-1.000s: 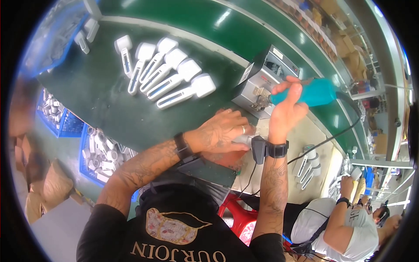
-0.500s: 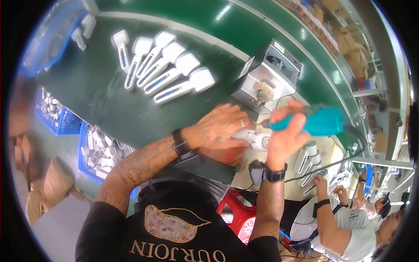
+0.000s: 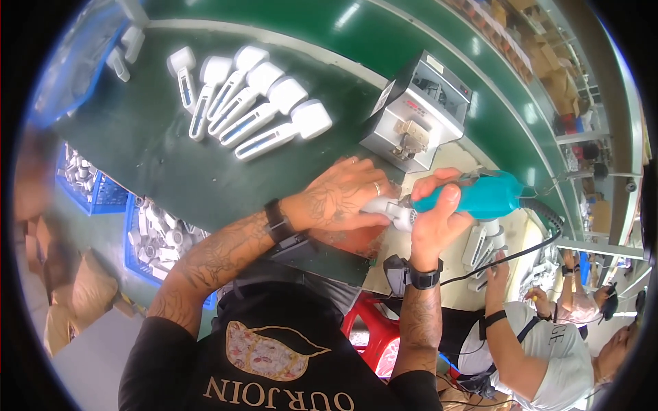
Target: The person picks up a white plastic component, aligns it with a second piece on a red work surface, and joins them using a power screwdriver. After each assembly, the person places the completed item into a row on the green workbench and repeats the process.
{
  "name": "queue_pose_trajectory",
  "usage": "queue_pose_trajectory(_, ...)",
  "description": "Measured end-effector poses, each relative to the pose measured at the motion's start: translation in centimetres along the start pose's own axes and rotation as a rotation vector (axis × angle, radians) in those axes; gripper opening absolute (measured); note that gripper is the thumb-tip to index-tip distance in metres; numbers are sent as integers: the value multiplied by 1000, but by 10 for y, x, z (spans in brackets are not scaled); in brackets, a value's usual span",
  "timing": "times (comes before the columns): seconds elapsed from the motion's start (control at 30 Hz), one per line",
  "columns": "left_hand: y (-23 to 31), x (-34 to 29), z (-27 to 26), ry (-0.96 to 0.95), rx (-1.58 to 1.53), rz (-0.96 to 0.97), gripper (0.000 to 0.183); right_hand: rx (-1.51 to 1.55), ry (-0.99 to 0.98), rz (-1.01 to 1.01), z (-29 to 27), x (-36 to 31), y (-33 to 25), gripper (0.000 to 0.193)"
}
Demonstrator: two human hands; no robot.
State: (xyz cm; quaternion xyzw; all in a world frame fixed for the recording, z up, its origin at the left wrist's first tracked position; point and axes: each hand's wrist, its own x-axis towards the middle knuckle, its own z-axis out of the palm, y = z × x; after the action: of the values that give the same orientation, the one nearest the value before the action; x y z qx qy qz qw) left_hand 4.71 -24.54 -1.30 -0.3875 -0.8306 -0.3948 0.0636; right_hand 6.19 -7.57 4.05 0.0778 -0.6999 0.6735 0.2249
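My left hand [image 3: 343, 195] is closed around a small white handheld device [image 3: 403, 218] with a round vented head, just right of the bench's middle. Most of its handle is hidden under my fingers. My right hand [image 3: 437, 219] grips a teal electric screwdriver [image 3: 490, 196], held nearly level with its cord running off to the right. The screwdriver's front end points left and reaches the white device; whether the bit touches it is too small to tell.
Several finished-looking white devices [image 3: 264, 103] lie fanned out on the green bench. A grey box-shaped machine [image 3: 418, 113] stands beyond my hands. Blue crates [image 3: 130, 240] of white parts sit at lower left. A co-worker's arm [image 3: 504, 322] works on the right, near the black cord [image 3: 510, 257].
My right hand has brought the screwdriver down and left, onto the white device. My left hand stays on the device. The co-worker's hand has shifted a little.
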Motion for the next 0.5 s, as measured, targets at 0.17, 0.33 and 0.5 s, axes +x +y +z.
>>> queue_pose_trajectory(0.17, 0, 1, 1, -6, 53, 9, 37, 71, -20, -3, -1, -2, 12, 43)
queue_pose_trajectory(0.33, 5, 5, -4, -25, 71, 26, 37, 99, -31, 8, -3, 0, 10, 37)
queue_pose_trajectory(0.5, 3, 3, 0, -7, 58, 23, 38, 58, -29, 42, -5, 0, 9, 36)
